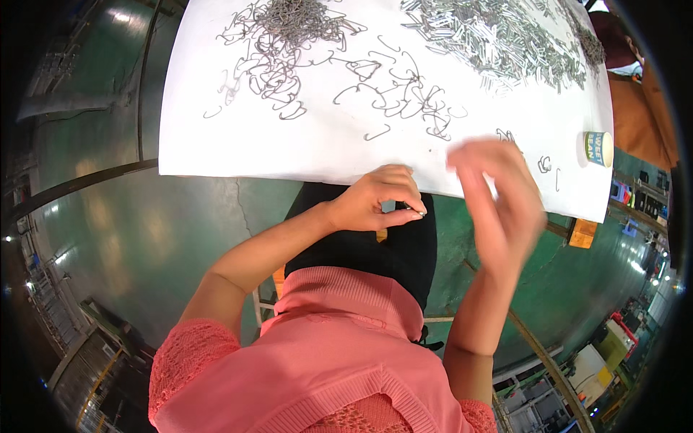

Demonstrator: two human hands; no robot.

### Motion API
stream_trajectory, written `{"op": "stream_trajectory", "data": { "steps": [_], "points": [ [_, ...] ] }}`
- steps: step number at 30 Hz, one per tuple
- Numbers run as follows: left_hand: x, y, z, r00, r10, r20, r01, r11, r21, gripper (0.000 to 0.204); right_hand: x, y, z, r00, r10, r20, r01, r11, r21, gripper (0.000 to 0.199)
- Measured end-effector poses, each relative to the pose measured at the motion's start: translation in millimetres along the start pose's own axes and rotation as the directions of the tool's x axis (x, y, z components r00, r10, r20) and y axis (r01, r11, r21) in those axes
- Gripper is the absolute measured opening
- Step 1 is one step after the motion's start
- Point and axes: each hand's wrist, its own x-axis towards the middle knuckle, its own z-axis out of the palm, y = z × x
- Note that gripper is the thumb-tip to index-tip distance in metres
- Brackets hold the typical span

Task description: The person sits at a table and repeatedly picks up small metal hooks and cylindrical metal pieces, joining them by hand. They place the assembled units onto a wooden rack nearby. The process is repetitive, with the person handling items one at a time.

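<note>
At the near edge of the white table [238, 144], my left hand [379, 198] is closed in a pinch. Between its thumb and forefinger shows the tip of a small metal piece; the fingers hide most of it. Further right, my right hand [502, 195] is raised over the table edge, smeared by motion, so its fingertips and anything in them do not read clearly. Bent wire hooks [415, 94] lie scattered beyond my hands. A dense heap of hooks [296, 25] sits at the far left, and a pile of short silvery metal tubes [498, 43] at the far right.
A paper cup [598, 149] lies or stands at the table's right end, close to a few linked wire pieces [544, 164]. Another person's orange-brown clothing [639, 119] shows past the right edge. Green floor [202, 231] surrounds the table.
</note>
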Motion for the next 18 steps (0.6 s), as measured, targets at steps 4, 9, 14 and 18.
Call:
{"op": "stream_trajectory", "data": {
  "steps": [4,9,14,18],
  "points": [
    [0.2,-7.4,-3.1,0.996,-0.024,0.084,0.025,1.000,-0.003,0.008,24.4,84.8,41.4,0.984,0.178,0.028,-0.172,0.974,-0.145,0.022],
    [-0.8,-7.6,-1.1,0.998,-0.007,0.061,0.007,1.000,-0.005,0.009,39.5,114.2,77.9,0.999,-0.016,0.032,0.028,0.900,-0.435,0.024],
    [-0.8,-8.1,-1.4,0.998,-0.006,0.055,0.007,1.000,-0.013,0.010,59.2,117.3,87.0,0.994,-0.013,0.109,0.058,0.904,-0.423,0.019],
    [-0.3,-6.8,-2.2,0.999,0.000,0.042,0.001,1.000,-0.022,0.011,60.9,122.9,88.7,0.989,-0.053,0.135,0.101,0.921,-0.377,0.017]
  ]
}}
